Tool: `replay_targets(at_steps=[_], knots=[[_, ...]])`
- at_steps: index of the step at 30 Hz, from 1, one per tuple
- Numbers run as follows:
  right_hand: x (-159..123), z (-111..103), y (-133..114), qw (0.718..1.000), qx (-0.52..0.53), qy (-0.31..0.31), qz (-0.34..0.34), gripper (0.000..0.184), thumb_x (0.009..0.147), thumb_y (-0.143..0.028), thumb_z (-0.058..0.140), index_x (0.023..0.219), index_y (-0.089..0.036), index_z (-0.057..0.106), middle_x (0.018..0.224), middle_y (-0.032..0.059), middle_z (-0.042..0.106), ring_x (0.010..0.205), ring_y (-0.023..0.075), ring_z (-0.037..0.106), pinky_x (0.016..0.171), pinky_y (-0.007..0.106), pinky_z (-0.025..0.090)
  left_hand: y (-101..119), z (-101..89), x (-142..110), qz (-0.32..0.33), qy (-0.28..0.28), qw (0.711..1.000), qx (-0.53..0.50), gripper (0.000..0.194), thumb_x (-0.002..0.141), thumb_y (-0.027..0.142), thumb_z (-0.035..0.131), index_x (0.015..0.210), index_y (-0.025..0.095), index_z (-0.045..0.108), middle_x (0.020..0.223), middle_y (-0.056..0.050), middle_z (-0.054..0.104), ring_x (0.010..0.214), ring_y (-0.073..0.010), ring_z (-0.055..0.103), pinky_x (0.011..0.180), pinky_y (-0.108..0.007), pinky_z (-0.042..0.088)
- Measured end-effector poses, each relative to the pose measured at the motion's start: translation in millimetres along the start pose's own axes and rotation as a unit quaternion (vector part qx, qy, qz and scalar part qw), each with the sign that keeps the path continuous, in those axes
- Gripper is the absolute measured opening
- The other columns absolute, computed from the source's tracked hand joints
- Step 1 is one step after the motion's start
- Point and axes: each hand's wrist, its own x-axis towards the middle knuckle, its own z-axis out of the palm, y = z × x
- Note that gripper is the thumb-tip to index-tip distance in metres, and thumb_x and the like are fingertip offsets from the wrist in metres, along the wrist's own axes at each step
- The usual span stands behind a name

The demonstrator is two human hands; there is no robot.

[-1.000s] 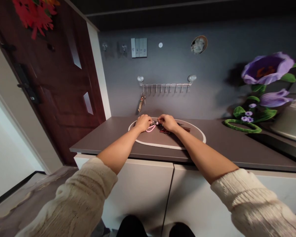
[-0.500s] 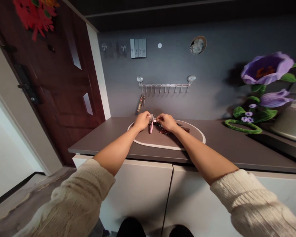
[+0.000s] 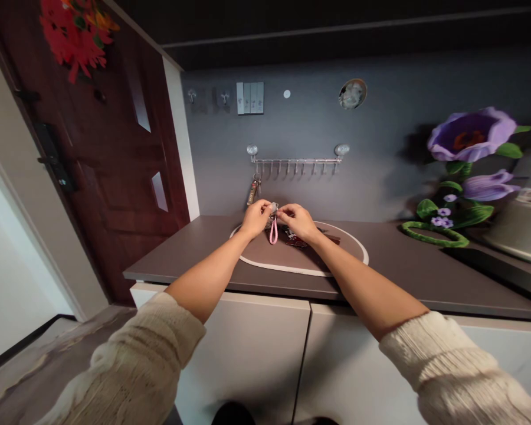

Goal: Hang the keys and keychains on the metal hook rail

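My left hand (image 3: 255, 216) and my right hand (image 3: 297, 221) meet above an oval brown mat with a white rim (image 3: 336, 265) on the dark countertop (image 3: 194, 248). Both pinch a small silver key bunch (image 3: 273, 208) between their fingertips. A pink loop strap (image 3: 273, 231) hangs down from it. More dark red and brown key items (image 3: 325, 236) lie on the mat under and behind my right hand. On the wall behind, a chrome hook rail (image 3: 295, 160) carries one hanging keychain (image 3: 252, 192) at its left end.
A dark red door (image 3: 115, 153) with a handle stands at the left. Purple fabric flowers (image 3: 469, 139) and a green ring (image 3: 431, 233) sit at the right on the counter. White cabinet doors (image 3: 256, 354) are below the counter edge. Wall switches (image 3: 249, 97) hang above the rail.
Both hands have lifted the key bunch off the mat; the pink strap, which lay flat a second ago, now hangs straight down. The camera view tilted slightly upward.
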Motion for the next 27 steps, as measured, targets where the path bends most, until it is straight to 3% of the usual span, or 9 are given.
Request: replay_targets(at_steps=[7, 17, 27], knots=[[2, 2, 6, 1.000, -0.009, 0.024, -0.008, 0.014, 0.073, -0.027, 0.054, 0.075, -0.016, 0.064, 0.075, 0.0033, 0.057, 0.070, 0.0127, 0.051, 0.068, 0.026, 0.039, 2, -0.6, -1, 0.022, 0.000, 1.000, 0.006, 0.015, 0.078, 0.021, 0.045, 0.079, 0.016, 0.059, 0.076, -0.001, 0.064, 0.070, -0.0105, 0.056, 0.068, -0.021, 0.042], [4, -1, 10, 0.996, 0.023, 0.082, -0.024, 0.017, 0.073, -0.031, 0.056, 0.078, -0.018, 0.066, 0.076, 0.0042, 0.058, 0.068, 0.0129, 0.051, 0.068, 0.027, 0.041, 1, -2.3, 1, -0.029, 0.032, 0.999, -0.021, 0.017, 0.077, 0.019, 0.045, 0.084, 0.014, 0.059, 0.073, -0.004, 0.065, 0.069, -0.0124, 0.058, 0.069, -0.024, 0.043], [7, -3, 13, 0.991, 0.101, 0.089, -0.011, 0.021, 0.072, -0.035, 0.056, 0.078, -0.017, 0.066, 0.081, 0.0045, 0.062, 0.076, 0.0139, 0.054, 0.075, 0.028, 0.042, 3, -2.7, -1, -0.043, 0.007, 0.999, -0.030, 0.016, 0.076, 0.019, 0.044, 0.081, 0.014, 0.059, 0.067, -0.002, 0.062, 0.063, -0.0115, 0.056, 0.064, -0.023, 0.043]])
